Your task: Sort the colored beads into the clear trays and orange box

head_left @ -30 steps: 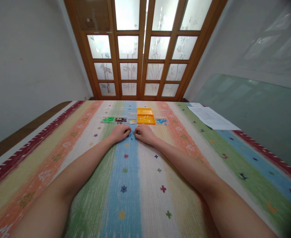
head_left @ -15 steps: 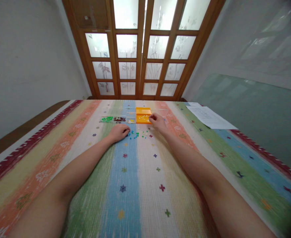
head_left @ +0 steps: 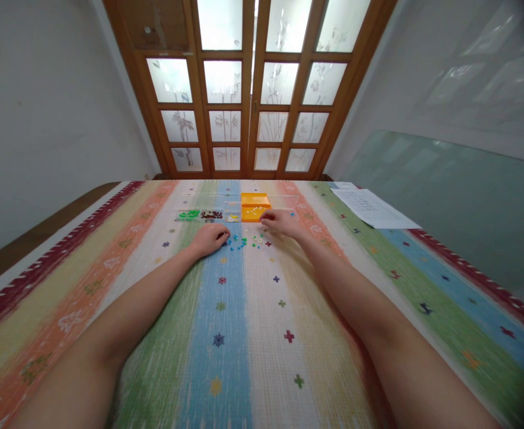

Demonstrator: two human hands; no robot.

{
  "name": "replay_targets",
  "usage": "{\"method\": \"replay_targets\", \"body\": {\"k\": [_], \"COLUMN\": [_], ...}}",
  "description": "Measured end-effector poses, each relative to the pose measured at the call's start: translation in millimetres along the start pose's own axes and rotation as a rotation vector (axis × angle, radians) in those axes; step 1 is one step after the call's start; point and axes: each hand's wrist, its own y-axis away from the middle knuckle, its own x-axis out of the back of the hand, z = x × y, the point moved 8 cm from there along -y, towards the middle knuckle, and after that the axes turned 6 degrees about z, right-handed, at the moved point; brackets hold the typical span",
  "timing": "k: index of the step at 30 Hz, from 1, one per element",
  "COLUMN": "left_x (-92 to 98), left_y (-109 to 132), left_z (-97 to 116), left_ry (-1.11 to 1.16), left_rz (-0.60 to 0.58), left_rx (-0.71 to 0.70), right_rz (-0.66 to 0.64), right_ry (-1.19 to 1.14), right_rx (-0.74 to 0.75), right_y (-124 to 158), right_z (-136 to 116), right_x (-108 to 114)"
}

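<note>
On the desk lies a striped cloth point(head_left: 271, 369), and both forearms reach across it from the near side. The left hand point(head_left: 209, 239) rests on the cloth with the fingers curled; whether its grip holds a piece, one cannot tell. Just to the right of its fingertips, loose blue beads point(head_left: 236, 242) are scattered, and a little further right there are green beads point(head_left: 255, 238) with some pale ones among them.

The right hand point(head_left: 281, 221) is at the near right corner of the orange box point(head_left: 255, 198). Its fingers are bent and close together, but if the grip has a bead, this is too small to see. The orange box stands open, with white beads point(head_left: 253, 210) in its near part.

To the left of this box, a clear box point(head_left: 232, 210) carries green pieces point(head_left: 189, 214), then dark red pieces point(head_left: 211, 214), then yellow pieces point(head_left: 232, 218). At the far right lies a paper point(head_left: 373, 210).
</note>
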Motion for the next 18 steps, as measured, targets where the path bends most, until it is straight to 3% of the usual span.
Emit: {"method": "replay_targets", "body": {"k": [3,8,14,18], "left_x": [1.2,2.2,1.8,0.4], "left_y": [0.5,1.0,1.1,1.1], "left_z": [0.4,1.9,2.2,1.6], "left_ry": [-0.010,-0.006,-0.014,-0.010], "left_rz": [0.004,0.004,0.001,0.003], "left_rx": [-0.004,-0.007,-0.008,-0.016], "right_rz": [-0.176,-0.296,-0.286,-0.261], "right_ry": [0.127,0.151,0.161,0.171], "right_rx": [0.043,0.053,0.065,0.154], "right_y": [8.9,16.6,17.8,20.3], "right_z": [-1.3,-0.5,-8.6,-26.2], "right_x": [-13.1,-26.5,-27.4,-30.1]}}
